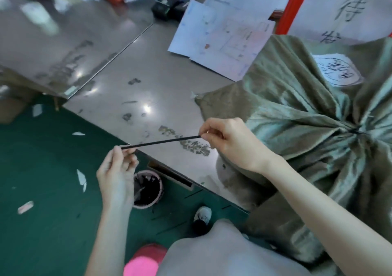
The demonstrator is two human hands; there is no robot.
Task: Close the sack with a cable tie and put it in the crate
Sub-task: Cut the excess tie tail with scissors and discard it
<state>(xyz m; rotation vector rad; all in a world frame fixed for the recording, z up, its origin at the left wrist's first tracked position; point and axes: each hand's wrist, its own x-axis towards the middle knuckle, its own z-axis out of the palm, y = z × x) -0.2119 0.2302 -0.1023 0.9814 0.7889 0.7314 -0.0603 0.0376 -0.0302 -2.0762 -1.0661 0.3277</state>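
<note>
I see one black cable tie (161, 142) stretched straight between my two hands, above the near edge of the metal table (131, 80). My left hand (116, 169) pinches its lower end between thumb and fingertips, the other fingers curled in. My right hand (229, 142) pinches the upper end between thumb and forefinger, the remaining fingers folded. There is one green sack (307, 114), and it lies on the table just to the right of my right hand; its mouth is gathered into a tight bunch of folds, with something dark around it. Below my left hand, one round pot (148, 187) with dark strips stands on the green floor (42, 169). Several paper sheets (220, 40) lie further back on the table.
</note>
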